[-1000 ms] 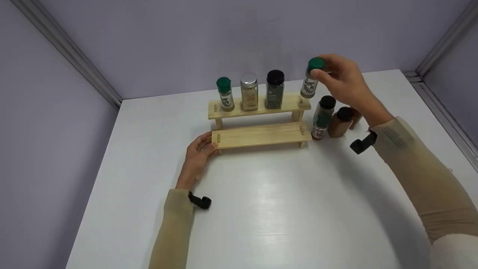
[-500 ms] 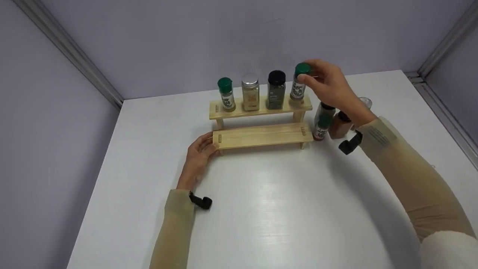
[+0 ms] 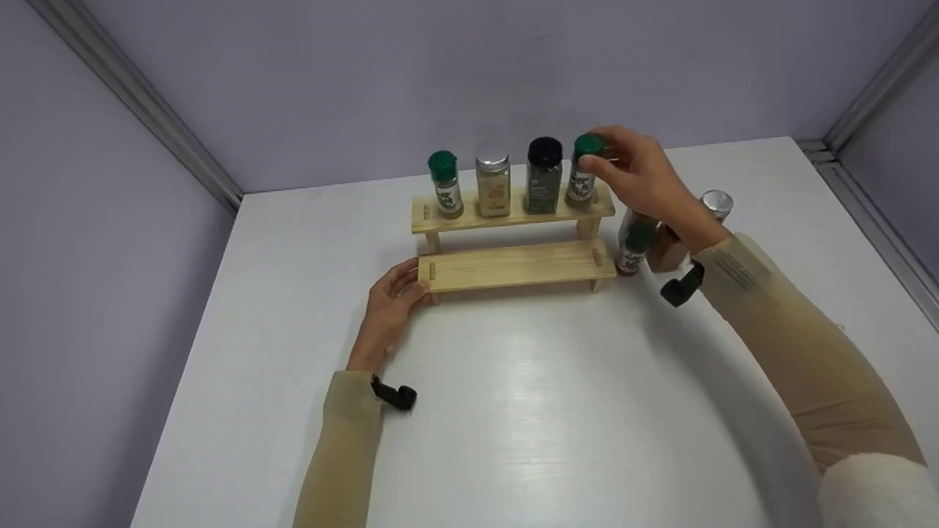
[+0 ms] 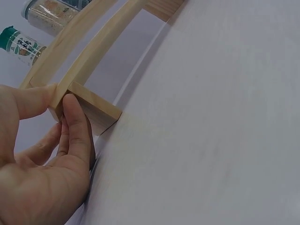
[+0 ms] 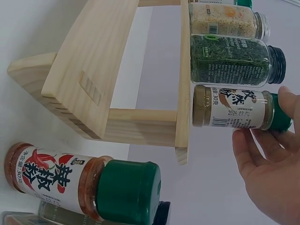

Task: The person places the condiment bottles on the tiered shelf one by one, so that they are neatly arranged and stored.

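A two-tier wooden rack stands on the white table. My left hand grips the left end of its lower shelf, thumb on top and fingers beneath in the left wrist view. My right hand pinches a green-capped spice jar near its cap, upright at the right end of the upper shelf. In the right wrist view that jar's base is at the shelf board or just off it. Left of it on the same shelf stand a black-capped jar of green herbs, a silver-capped jar and another green-capped jar.
Right of the rack, on the table, stand a green-capped chili powder jar, a brown-filled jar and a silver-capped jar. A black-capped jar there is partly hidden by the right arm. Walls rise behind and at both sides.
My right hand has moved left and down with the green-capped jar, from beyond the shelf's right end to beside the black-capped herb jar. My left hand has stayed on the rack.
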A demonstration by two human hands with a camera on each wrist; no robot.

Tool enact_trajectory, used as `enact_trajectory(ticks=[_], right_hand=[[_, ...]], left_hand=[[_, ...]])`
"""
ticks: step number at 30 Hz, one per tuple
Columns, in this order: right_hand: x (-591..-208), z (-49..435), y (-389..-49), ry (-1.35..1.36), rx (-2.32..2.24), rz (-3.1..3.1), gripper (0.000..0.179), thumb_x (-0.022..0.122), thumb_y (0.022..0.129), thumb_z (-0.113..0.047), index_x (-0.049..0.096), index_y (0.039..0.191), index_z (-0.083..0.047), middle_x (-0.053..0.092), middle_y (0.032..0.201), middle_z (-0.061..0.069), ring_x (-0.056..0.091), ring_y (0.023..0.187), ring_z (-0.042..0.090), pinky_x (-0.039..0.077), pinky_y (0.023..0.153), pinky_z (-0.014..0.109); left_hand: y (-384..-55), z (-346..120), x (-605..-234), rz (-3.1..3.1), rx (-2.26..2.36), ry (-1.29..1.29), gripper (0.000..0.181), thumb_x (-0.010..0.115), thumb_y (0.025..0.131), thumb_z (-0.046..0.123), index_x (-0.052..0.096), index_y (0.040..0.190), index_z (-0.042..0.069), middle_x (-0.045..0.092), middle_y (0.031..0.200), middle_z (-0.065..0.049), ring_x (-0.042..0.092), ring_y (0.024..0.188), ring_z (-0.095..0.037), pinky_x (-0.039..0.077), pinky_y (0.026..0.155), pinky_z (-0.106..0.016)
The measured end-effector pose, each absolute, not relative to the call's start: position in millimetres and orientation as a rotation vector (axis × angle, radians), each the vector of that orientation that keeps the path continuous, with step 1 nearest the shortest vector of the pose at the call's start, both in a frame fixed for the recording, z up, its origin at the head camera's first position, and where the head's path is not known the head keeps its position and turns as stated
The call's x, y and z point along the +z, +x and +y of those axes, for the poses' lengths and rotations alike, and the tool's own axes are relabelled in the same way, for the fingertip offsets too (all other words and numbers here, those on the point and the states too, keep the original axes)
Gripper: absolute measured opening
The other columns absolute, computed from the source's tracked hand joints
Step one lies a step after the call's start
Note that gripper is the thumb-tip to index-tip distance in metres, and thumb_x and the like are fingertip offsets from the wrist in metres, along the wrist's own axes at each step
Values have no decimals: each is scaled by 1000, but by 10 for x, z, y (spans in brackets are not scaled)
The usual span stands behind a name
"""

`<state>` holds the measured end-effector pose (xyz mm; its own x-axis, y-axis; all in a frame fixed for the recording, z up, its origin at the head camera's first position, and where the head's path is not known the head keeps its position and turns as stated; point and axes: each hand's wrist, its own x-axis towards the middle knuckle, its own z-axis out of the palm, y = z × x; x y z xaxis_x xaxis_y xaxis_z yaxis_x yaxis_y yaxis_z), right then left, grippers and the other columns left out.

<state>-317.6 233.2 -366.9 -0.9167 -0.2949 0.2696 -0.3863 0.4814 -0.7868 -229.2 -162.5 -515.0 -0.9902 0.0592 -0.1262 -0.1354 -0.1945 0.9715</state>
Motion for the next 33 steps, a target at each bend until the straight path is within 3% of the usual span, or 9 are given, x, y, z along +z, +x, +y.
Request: enact_trajectory(ticks=[6,13,18,24,33], right_hand=[[-3651,2342,-3160,574,1470,-2619,48,65,109,-31,59,152,-13,69,129,12,71,108,8,57,96,21],[-3579,2406,-3120,619,1463,-2586,48,64,109,-29,57,153,-9,63,145,14,65,129,28,56,108,34],[-3517,2482,-3087,618,1423,-2583,47,64,110,-31,58,152,-11,62,149,13,62,136,31,53,114,40],[-3463,2678,-2950,565,1342,-2602,46,64,109,-33,61,151,-15,64,148,11,63,135,26,52,114,35],[-3649,3230,-2777,502,1294,-2529,40,69,107,-23,66,144,-9,67,140,11,63,120,0,50,102,14]], left_hand=[[-2289,-1626,-5161,1901,2339,-82,52,65,105,-1,51,155,4,56,148,-19,62,124,-26,62,97,-33],[-2290,-1619,-5155,1906,2334,-80,51,66,105,0,51,154,3,57,148,-19,63,124,-25,62,96,-32],[-2296,-1630,-5151,1906,2327,-96,52,65,105,-1,51,154,3,56,149,-20,63,123,-26,63,96,-33],[-2300,-1656,-5168,1961,2274,-116,52,65,105,1,52,155,5,56,151,-17,61,130,-26,61,101,-31],[-2308,-1652,-5173,1974,2246,-75,54,64,106,3,48,158,5,55,154,-17,57,136,-27,58,105,-29]])
